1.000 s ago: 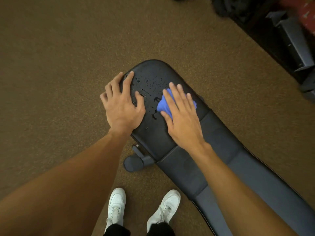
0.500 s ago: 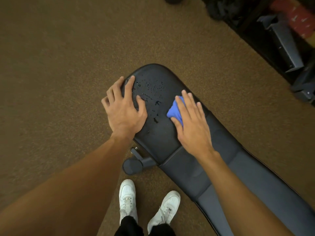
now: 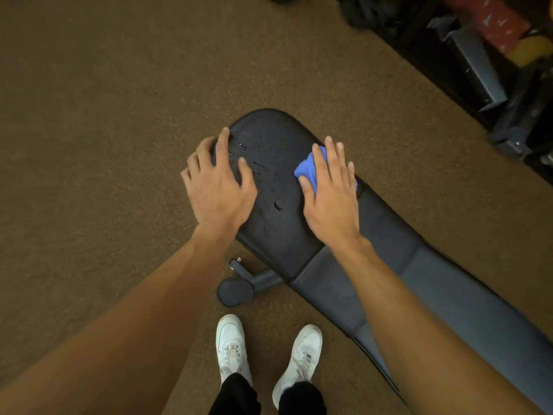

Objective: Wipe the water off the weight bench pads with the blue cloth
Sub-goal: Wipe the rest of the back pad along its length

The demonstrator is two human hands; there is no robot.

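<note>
On pad (image 3: 278, 235) angled toward lower right, right hand (image 3: 330, 202) fingers (image 3: 331, 157) flat, pressing blue cloth (image 3: 308, 172).

This looks like a home workout room or a small gym corner. A black padded weight bench (image 3: 278, 235) runs from the centre toward 4 o'clock, low over short-pile brown carpet (image 3: 104, 115). Its foot bar (image 3: 236, 292), with a rounded end cap, shows near 6 o'clock. Dark metal frames (image 3: 475, 64) crowd the floor's edge at 1 to 2 o'clock, next to a red patterned item (image 3: 493, 16). White sneakers (image 3: 232, 345) stand on the carpet at 6 o'clock.
</note>
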